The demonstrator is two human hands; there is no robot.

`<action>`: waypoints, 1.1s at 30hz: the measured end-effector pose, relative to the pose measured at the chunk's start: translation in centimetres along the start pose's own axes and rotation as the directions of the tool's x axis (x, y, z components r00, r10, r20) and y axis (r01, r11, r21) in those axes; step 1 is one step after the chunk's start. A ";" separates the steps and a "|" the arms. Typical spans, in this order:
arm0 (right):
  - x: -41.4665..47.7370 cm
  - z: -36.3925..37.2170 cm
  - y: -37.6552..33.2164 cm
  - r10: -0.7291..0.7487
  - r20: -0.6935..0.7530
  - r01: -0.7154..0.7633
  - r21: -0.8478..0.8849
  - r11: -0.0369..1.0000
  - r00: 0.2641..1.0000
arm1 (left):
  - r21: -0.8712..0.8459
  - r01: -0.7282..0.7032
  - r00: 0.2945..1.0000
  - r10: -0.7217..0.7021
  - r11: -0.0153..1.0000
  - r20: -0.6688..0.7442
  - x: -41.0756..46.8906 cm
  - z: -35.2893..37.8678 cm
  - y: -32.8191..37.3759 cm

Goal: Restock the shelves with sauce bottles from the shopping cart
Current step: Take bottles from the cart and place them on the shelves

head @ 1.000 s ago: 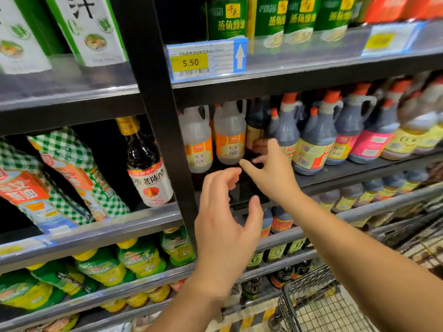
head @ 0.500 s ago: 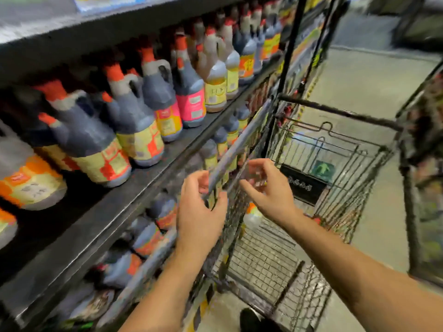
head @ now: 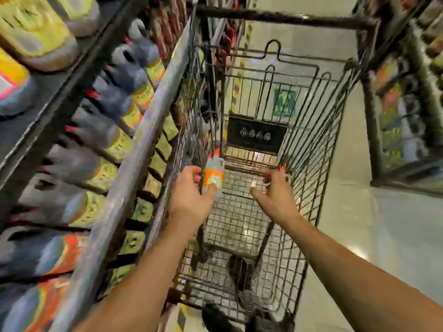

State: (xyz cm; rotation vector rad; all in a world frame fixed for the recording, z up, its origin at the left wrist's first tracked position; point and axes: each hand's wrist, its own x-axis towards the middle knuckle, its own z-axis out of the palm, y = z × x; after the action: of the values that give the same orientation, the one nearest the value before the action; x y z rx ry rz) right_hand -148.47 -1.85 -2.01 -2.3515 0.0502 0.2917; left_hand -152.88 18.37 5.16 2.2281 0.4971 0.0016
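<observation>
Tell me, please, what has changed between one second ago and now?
Both hands left the shelf and went down into the shopping cart. The left hand now curls its thumb and fingers round the orange-label bottle; the right hand reaches a red-capped bottle by the cart's right wall, grip unclear. The shelf bottles stayed in their rows.

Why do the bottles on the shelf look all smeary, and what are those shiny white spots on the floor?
Head view: the shelf bottles are streaked by motion blur, as if the camera was swinging. Head view: the left hand and the cart in the middle look sharper. Head view: the white spots are glare off the glossy floor.
</observation>
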 end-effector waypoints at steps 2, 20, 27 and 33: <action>2.0 1.9 2.6 0.101 0.007 -0.101 -0.029 0.994 0.995 | 0.034 0.004 0.999 -0.006 0.999 0.038 2.6 2.9 -1.7; 12.2 14.7 17.7 0.607 -0.152 -0.611 -0.396 0.686 0.780 | 0.435 0.147 0.933 -0.271 0.888 0.237 18.0 20.6 -19.6; 14.1 14.3 18.0 0.678 -0.169 -0.689 -0.332 0.644 0.715 | 0.368 0.296 0.900 -0.386 0.882 0.201 21.4 23.3 -21.6; 15.6 14.4 18.5 0.748 -0.110 -0.755 -0.131 0.642 0.655 | 0.268 0.405 0.867 -0.461 0.874 0.192 23.2 24.2 -22.0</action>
State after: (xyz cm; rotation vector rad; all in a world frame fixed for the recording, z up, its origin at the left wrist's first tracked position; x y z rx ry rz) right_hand -138.38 -4.24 -28.18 -2.3780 1.1030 0.6653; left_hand -135.24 21.27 -30.74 2.2348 0.8848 -0.5941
